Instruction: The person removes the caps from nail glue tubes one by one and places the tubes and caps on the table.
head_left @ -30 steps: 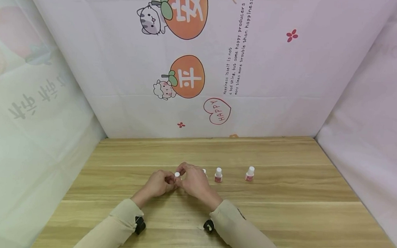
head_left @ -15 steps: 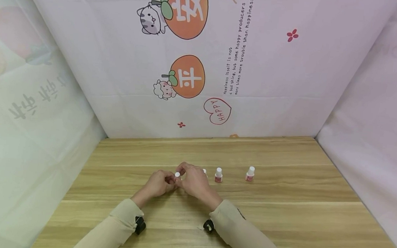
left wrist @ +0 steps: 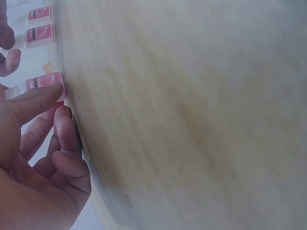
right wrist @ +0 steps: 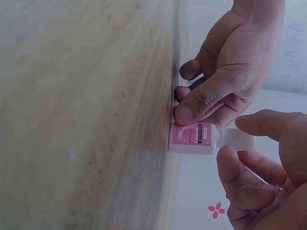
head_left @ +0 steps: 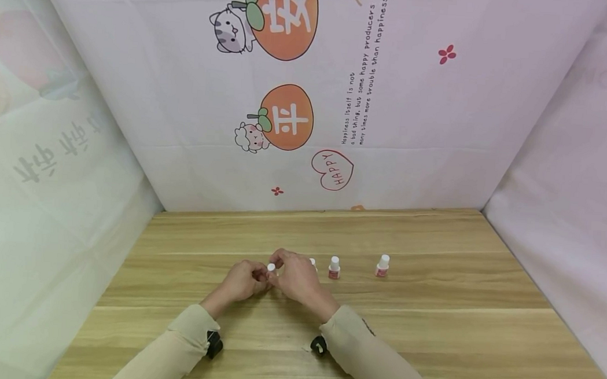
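A small white bottle of nail glue [right wrist: 192, 146] with a pink label stands upright on the wooden table, its white cap [head_left: 271, 266] showing between the two hands. My left hand [head_left: 242, 279] pinches the lower body, its thumb over the label in the left wrist view. From the other side, my right hand [head_left: 299, 277] has its thumb and a finger curled about the cap and neck, as the right wrist view shows. Part of the bottle is hidden behind the fingers in the head view.
Right of the hands stand matching bottles: one [head_left: 312, 263] partly hidden by the right hand, another [head_left: 334, 268] close beside it, and a third [head_left: 382, 266] farther right. White printed cloth [head_left: 416, 132] walls the table's back and sides. Black wrist devices [head_left: 214, 344] sit at both cuffs.
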A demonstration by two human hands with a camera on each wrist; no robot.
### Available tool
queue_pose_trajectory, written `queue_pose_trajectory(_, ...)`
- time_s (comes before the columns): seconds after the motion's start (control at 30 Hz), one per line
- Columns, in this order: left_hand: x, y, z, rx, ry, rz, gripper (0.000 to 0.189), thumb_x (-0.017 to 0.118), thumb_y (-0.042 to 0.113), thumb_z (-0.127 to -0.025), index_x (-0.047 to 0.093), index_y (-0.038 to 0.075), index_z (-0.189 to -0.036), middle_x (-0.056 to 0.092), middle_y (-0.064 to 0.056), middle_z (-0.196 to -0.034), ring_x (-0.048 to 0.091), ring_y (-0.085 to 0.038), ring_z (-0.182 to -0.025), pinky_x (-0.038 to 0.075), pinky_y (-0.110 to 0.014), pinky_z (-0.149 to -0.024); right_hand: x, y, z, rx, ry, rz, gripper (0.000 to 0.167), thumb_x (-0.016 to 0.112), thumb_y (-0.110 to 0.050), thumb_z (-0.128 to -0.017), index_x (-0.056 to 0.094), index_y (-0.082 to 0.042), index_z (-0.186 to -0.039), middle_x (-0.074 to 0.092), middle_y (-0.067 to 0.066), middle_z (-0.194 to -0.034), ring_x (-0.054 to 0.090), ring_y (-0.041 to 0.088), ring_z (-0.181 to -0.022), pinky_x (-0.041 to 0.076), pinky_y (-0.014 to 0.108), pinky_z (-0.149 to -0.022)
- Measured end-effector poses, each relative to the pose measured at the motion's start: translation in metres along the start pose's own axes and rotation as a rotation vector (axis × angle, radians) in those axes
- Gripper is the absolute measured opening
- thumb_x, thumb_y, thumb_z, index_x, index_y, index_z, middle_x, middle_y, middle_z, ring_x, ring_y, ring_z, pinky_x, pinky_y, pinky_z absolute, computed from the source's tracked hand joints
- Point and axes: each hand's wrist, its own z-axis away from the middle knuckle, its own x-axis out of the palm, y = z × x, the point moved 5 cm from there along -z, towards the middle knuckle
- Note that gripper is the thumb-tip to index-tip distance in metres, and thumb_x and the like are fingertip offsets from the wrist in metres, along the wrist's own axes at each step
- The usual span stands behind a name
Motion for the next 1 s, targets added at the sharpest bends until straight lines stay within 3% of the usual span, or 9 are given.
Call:
queue_pose_trajectory(0.33, -0.0007, 0.0005, 0.0003, 0.009, -0.005, 0.0, 0.008, 0.071, 0.002, -0.08, 0.072, 0.009, -0.083, 0.065, 0.002, -0.072, 0.051, -0.007, -0.067, 0.042, -0.02, -0.061, -0.0002, -0.0003, 0.0007, -0.006, -0.006, -0.008, 0.013, 0.073, -0.025, -0.088, 0.067, -0.02, -0.099, 0.073, -0.003, -0.096, 0.066, 0.016, -0.082, 0.05, 0.025, -0.066)
queue_pose_trajectory(0.7, 0.0013, 0.0001, 0.0004, -0.04, -0.012, -0.001, 0.008, 0.074, 0.003, -0.082, 0.073, 0.011, -0.085, 0.066, 0.002, -0.073, 0.051, -0.008, -0.066, 0.042, -0.021, -0.06, 0.0002, 0.001, -0.0006, 0.013, 0.008, 0.002, 0.015, 0.076, -0.028, -0.087, 0.068, -0.02, -0.097, 0.072, -0.004, -0.093, 0.065, 0.014, -0.081, 0.05, 0.024, -0.065)
queue_pose_trajectory(1.0, 0.0017, -0.0007, 0.0003, -0.04, -0.011, 0.007, 0.008, 0.075, 0.003, -0.082, 0.073, 0.01, -0.085, 0.066, 0.002, -0.073, 0.052, -0.008, -0.067, 0.043, -0.021, -0.061, -0.0004, 0.0, -0.0003, -0.007, 0.009, 0.012, 0.018, 0.076, -0.028, -0.088, 0.069, -0.018, -0.101, 0.073, -0.003, -0.095, 0.066, 0.015, -0.08, 0.049, 0.023, -0.064)
